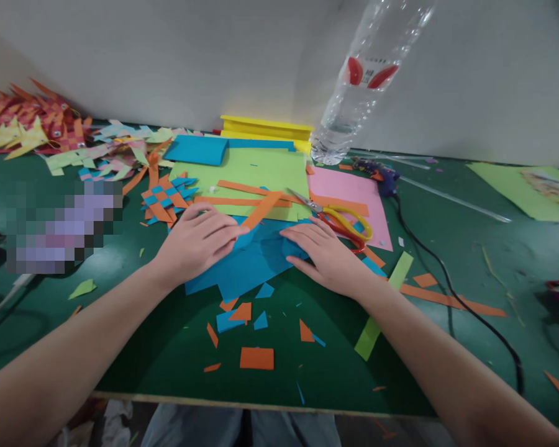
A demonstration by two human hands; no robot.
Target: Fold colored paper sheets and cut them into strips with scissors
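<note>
My left hand [200, 242] pinches the lower end of an orange paper strip [263, 210], which slants up to the right. My right hand [326, 257] has its thumb and fingers around a small blue paper piece [292, 248], mostly hidden under the fingers. Beneath both hands lies a larger blue paper sheet [242, 267] with uneven edges. Just beyond my right hand rest scissors [342, 218] with yellow and red-orange handles. A woven blue and orange paper piece [165, 200] lies beyond my left wrist.
Behind are a green sheet [242, 171], a pink sheet [354, 186] and a tilted plastic bottle [354, 93]. A glue gun [384, 177] trails a black cable on the right. Woven paper fish [37, 121] sit far left. Paper scraps [257, 358] litter the front.
</note>
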